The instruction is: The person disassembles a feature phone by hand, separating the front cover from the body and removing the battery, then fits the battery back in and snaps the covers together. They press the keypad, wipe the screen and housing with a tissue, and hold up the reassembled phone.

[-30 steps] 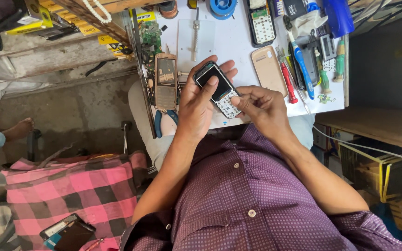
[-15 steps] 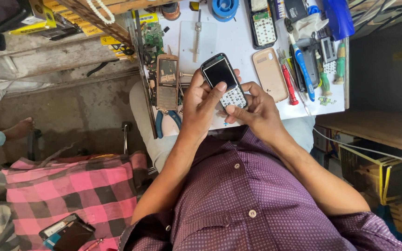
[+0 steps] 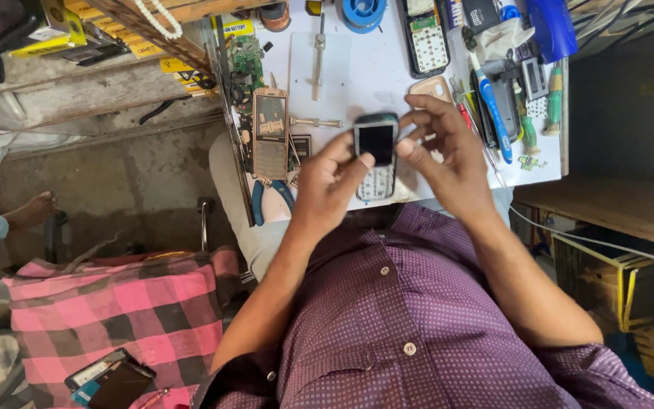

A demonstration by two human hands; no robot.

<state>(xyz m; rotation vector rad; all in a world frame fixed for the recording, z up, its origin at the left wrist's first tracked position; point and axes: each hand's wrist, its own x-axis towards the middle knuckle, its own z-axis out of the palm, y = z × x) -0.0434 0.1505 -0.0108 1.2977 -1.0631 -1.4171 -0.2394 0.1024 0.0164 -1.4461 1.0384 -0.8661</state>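
Phone: a small old phone (image 3: pixel 377 155) with a dark screen and white keys is up between both hands, over the near edge of the white table (image 3: pixel 357 68).
Left hand: the left hand (image 3: pixel 327 182) curls around the phone's left side, with the thumb pressing on the front just under the screen. It is gripping the phone.
Right hand: the right hand (image 3: pixel 444 151) is on the phone's right side, fingers bent and spread. The fingertips touch the phone's top and right edge, pinching it.
Beside the left hand: a phone frame with no cover (image 3: pixel 270 132) lies just past it, and blue-handled pliers (image 3: pixel 270 201) lie close to its wrist.
Beside the right hand: a blue toothbrush (image 3: pixel 493 110) lies just to its right.
Past both hands: a metal screwdriver (image 3: pixel 318 57) lies farther out on the table.
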